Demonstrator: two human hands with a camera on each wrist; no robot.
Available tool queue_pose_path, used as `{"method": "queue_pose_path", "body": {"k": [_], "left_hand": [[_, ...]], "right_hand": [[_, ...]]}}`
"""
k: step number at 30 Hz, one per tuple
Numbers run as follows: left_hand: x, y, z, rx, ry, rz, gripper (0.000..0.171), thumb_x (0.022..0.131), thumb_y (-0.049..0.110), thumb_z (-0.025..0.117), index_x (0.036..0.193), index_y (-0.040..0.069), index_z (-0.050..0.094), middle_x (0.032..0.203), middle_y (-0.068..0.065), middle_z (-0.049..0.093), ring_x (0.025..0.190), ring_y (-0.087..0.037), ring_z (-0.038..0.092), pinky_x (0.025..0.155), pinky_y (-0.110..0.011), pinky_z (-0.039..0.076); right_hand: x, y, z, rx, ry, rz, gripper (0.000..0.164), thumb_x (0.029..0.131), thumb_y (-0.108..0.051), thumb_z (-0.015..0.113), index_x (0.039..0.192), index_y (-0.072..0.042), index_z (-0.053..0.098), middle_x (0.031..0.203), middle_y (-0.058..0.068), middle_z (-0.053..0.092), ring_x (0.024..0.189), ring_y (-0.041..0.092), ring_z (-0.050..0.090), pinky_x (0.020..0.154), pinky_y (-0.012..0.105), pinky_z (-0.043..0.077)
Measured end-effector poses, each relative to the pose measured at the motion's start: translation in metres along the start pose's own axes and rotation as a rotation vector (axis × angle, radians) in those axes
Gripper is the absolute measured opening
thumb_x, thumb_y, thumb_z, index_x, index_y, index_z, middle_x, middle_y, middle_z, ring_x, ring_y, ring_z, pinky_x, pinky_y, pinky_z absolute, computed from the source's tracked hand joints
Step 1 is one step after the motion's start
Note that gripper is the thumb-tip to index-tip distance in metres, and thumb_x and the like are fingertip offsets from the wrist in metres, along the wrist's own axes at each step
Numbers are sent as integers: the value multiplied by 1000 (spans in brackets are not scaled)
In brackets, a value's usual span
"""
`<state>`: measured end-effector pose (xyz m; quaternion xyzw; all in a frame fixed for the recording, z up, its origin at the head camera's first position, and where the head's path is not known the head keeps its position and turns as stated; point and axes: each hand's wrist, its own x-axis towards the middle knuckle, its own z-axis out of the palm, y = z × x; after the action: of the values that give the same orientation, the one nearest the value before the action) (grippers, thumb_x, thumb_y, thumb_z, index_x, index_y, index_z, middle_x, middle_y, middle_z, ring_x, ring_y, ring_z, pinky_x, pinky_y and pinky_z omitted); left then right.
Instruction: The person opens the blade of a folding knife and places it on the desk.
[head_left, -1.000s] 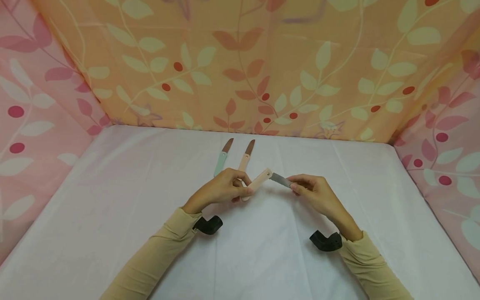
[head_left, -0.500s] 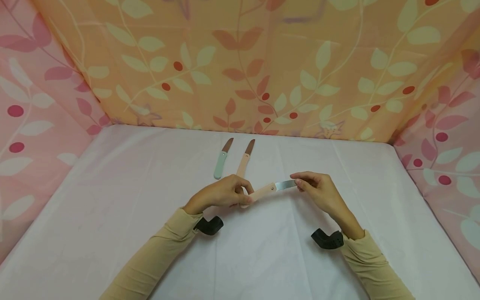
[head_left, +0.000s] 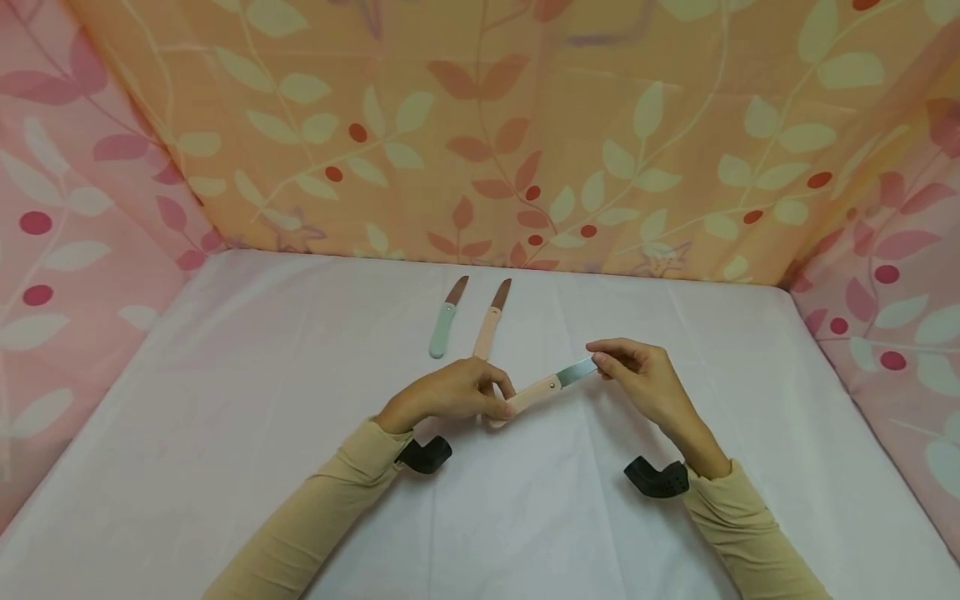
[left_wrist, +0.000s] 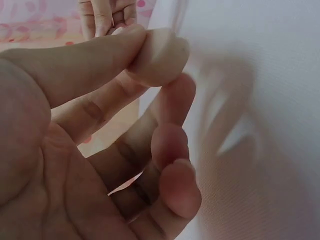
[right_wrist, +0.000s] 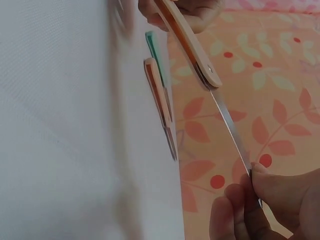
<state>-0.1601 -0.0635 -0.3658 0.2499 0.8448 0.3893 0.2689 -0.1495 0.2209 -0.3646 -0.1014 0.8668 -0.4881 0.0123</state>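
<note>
Steel blade (head_left: 576, 372) pinched in my right hand (head_left: 643, 379), my left hand (head_left: 450, 392) gripping the peach handle (head_left: 531, 393) to steady the knife.

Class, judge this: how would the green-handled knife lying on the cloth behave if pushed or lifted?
The green-handled knife lies flat, so it would probably slide, not roll. It looks slim, likely light. Its blade seems stiff and thin, so lift it by the handle.

Held knife (head_left: 551, 386): peach handle, silver blade. Two knives on counter (head_left: 225, 400) (white cloth): mint-green-handled knife (head_left: 442, 328) and peach-handled knife (head_left: 487, 331), both w/ brown blades. Backdrop (head_left: 525, 125): orange, pale leaf + red dot print. Sleeves (head_left: 330, 500) tan.
</note>
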Motion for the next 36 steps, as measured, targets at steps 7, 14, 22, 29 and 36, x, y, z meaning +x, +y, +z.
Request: {"method": "queue_pose_path", "body": {"k": [7, 14, 22, 29, 36], "left_hand": [[2, -2, 2, 8, 33, 49, 12, 89, 18, 75, 99, 11, 74, 71, 3, 68, 65, -6, 51, 58, -19, 38], [1, 2, 1, -35, 59, 48, 10, 86, 15, 77, 94, 9, 75, 67, 2, 67, 59, -5, 49, 54, -18, 37], [4, 4, 0, -33, 96, 23, 11, 86, 17, 78, 94, 9, 76, 66, 0, 68, 57, -5, 51, 53, -19, 39], [10, 5, -3, -22, 158, 7, 15, 86, 21, 78, 94, 8, 75, 63, -4, 62, 51, -8, 51, 49, -20, 39], [23, 4, -7, -2, 221, -16, 19, 88, 23, 77, 94, 5, 74, 60, -2, 58, 50, -10, 52, 48, -21, 40]], "right_hand": [[0, 2, -2, -4, 2, 7, 29, 99, -16, 62, 120, 4, 67, 96, 15, 70, 82, 8, 67, 76, 24, 56], [2, 3, -2, 17, 4, -10, 29, 100, -14, 60, 120, 6, 65, 100, 17, 69, 83, 6, 66, 77, 23, 56], [3, 3, -2, 21, -12, 10, 37, 100, -20, 60, 130, 1, 59, 122, 22, 67, 99, 13, 69, 81, 19, 54], [9, 0, 0, 29, -24, 31, 57, 100, -24, 60, 149, -3, 38, 151, 20, 44, 134, 36, 50, 99, 25, 50], [16, -4, -1, 9, -15, 34, 61, 100, -25, 61, 150, -4, 36, 155, 20, 38, 142, 38, 41, 112, 51, 38]]}}
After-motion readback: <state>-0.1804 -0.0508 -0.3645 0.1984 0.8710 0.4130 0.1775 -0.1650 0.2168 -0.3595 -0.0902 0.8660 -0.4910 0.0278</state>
